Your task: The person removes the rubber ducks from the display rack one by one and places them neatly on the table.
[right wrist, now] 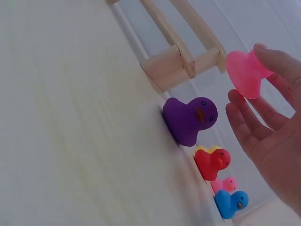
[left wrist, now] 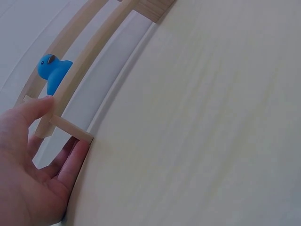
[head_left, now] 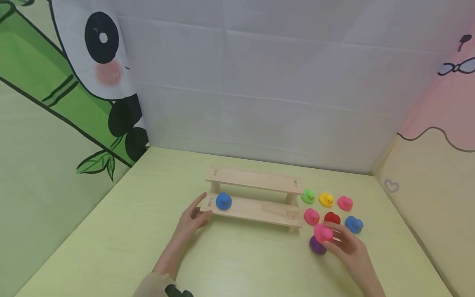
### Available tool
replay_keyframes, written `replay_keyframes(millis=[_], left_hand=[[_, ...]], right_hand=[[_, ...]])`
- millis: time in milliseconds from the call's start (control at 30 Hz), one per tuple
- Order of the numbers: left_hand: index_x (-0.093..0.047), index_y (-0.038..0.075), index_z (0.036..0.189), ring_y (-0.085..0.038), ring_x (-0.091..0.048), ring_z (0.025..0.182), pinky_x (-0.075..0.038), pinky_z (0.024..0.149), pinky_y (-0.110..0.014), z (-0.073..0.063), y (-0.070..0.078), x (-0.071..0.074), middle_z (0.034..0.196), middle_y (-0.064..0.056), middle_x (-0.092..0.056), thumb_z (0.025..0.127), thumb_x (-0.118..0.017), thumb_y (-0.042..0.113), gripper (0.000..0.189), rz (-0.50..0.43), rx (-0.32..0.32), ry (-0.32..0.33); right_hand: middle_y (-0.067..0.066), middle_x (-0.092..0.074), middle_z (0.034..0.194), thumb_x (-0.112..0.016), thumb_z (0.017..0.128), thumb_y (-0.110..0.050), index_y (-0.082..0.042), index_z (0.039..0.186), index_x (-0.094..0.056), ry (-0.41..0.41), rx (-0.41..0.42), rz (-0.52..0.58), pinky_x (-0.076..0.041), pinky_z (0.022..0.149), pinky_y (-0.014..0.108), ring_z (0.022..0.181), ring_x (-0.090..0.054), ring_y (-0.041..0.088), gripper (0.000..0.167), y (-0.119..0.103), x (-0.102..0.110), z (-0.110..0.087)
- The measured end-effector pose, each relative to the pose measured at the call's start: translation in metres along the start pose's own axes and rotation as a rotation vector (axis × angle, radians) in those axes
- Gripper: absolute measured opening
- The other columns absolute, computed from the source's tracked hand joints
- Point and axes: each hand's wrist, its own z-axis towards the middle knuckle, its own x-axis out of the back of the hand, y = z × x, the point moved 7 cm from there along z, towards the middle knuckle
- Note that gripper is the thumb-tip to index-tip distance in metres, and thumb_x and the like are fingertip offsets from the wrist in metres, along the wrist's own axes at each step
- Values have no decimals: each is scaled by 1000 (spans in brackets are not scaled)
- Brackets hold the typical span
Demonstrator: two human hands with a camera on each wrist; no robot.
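A two-tier wooden shelf (head_left: 256, 210) stands on the table, with one blue rubber duck (head_left: 224, 201) on the left part of its lower board. My left hand (head_left: 192, 214) grips that board's left end; in the left wrist view the thumb lies on the board near the duck (left wrist: 54, 73). To the right of the shelf, my right hand (head_left: 346, 243) pinches a pink rubber duck (head_left: 323, 234) between thumb and fingers. In the right wrist view this pink duck (right wrist: 247, 73) is held up off the table. A purple duck (head_left: 317, 246) sits just below it, partly covered in the head view.
Right of the shelf sit a green duck (head_left: 309, 196), a yellow duck (head_left: 326, 199), two pink ducks (head_left: 345, 203), a red duck (head_left: 332, 218) and a second blue duck (head_left: 354, 224). A white cloth wall (head_left: 259, 103) rises behind the table (head_left: 237, 255), with printed walls at both sides.
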Motion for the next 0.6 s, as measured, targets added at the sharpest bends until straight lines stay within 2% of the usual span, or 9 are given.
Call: replay_keyframes(millis=[400, 600], left_hand=[[-34, 33, 153, -21, -63, 106, -58, 95, -37, 3, -3, -3, 137, -19, -53, 94, -67, 27, 68, -13, -3, -24], [-35, 32, 153, -21, -64, 105, -58, 94, -37, 3, -4, -2, 136, -20, -54, 94, -67, 26, 67, -15, -4, -16]], right_hand=[[-26, -58, 123, -67, 94, -32, -14, 140, -51, 3, -106, -80, -53, 86, 11, 107, -55, -15, 52, 36, 23, -11], [-32, -55, 121, -66, 93, -36, -14, 140, -51, -21, -158, -95, -53, 86, 11, 105, -52, -20, 53, 46, 30, -11]])
